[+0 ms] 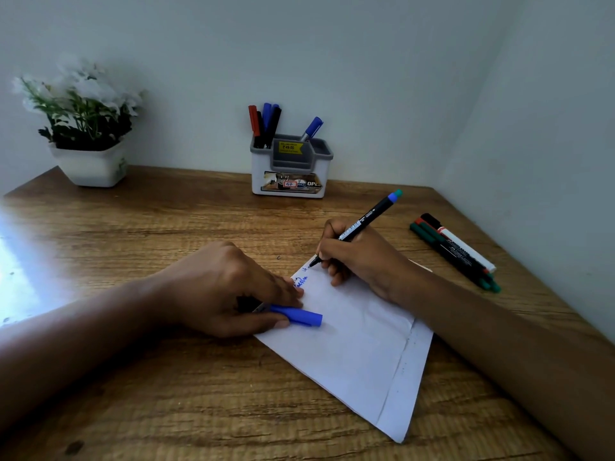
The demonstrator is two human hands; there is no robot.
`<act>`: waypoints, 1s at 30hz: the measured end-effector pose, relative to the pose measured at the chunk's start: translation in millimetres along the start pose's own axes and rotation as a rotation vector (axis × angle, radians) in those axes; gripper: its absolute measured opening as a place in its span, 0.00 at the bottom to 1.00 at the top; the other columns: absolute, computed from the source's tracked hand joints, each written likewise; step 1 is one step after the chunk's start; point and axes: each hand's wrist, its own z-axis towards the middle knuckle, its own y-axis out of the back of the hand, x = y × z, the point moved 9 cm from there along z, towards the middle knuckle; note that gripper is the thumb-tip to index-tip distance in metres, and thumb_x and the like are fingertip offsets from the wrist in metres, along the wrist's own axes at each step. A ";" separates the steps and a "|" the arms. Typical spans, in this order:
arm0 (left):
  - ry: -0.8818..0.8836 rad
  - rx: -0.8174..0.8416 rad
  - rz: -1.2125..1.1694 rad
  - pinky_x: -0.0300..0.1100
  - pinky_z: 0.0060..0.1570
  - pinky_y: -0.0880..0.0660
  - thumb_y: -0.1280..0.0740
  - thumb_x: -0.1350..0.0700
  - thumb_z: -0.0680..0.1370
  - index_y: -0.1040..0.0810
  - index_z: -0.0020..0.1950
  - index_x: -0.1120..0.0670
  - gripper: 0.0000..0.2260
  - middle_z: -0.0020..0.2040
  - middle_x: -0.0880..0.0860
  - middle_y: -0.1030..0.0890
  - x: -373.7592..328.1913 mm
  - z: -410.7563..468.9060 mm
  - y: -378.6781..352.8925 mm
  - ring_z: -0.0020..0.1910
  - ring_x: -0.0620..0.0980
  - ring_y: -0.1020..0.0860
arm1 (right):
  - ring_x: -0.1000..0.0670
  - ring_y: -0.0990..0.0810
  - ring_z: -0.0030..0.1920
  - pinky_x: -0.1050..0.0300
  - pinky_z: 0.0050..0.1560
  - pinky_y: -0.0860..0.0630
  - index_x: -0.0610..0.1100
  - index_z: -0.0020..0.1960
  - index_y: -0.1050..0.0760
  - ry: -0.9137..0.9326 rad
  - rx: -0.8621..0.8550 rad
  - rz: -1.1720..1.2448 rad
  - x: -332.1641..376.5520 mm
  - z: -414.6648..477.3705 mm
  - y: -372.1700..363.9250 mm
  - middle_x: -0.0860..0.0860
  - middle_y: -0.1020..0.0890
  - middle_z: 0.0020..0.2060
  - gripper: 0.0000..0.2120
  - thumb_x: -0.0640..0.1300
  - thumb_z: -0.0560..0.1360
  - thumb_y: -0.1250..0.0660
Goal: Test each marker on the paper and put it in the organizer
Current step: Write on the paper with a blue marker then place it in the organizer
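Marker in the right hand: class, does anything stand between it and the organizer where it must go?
Nothing visible does. Only bare table lies between the marker and the organizer, whose top is open. The marker's blue cap is off, in the left hand.

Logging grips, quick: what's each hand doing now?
Left hand: holds a blue plastic cap.
Right hand: grips a black, teal-ended marker, tip on the white paper sheet.
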 end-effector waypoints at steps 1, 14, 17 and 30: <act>0.000 0.000 -0.001 0.41 0.46 0.18 0.33 0.47 0.78 0.17 0.59 0.50 0.13 0.57 0.43 0.17 0.0 0.0 0.0 0.59 0.35 0.22 | 0.53 0.27 0.25 0.62 0.23 0.27 0.42 0.32 0.29 0.001 -0.003 0.026 0.3 -0.2 0.8 0.45 0.24 0.28 0.11 0.32 0.72 0.35; -0.006 -0.011 -0.013 0.42 0.43 0.18 0.33 0.47 0.77 0.17 0.57 0.52 0.13 0.57 0.44 0.17 -0.2 1.0 0.5 0.57 0.37 0.20 | 0.54 0.25 0.26 0.62 0.25 0.27 0.40 0.35 0.28 0.036 0.060 -0.054 3.6 -2.4 -4.5 0.45 0.22 0.29 0.08 0.33 0.72 0.34; -0.003 -0.018 -0.016 0.42 0.43 0.18 0.32 0.47 0.77 0.17 0.57 0.52 0.13 0.56 0.44 0.17 0.0 0.7 1.1 0.57 0.37 0.20 | 0.53 0.27 0.25 0.62 0.23 0.27 0.43 0.32 0.30 0.013 0.022 0.016 1.5 -1.2 -1.3 0.45 0.24 0.29 0.12 0.32 0.72 0.35; -0.004 -0.017 -0.005 0.41 0.44 0.18 0.33 0.46 0.77 0.17 0.57 0.51 0.14 0.57 0.44 0.17 -0.2 0.9 1.0 0.57 0.36 0.20 | 0.53 0.26 0.26 0.62 0.24 0.27 0.44 0.31 0.30 0.006 -0.011 -0.045 0.8 0.0 -0.2 0.46 0.24 0.27 0.12 0.34 0.72 0.35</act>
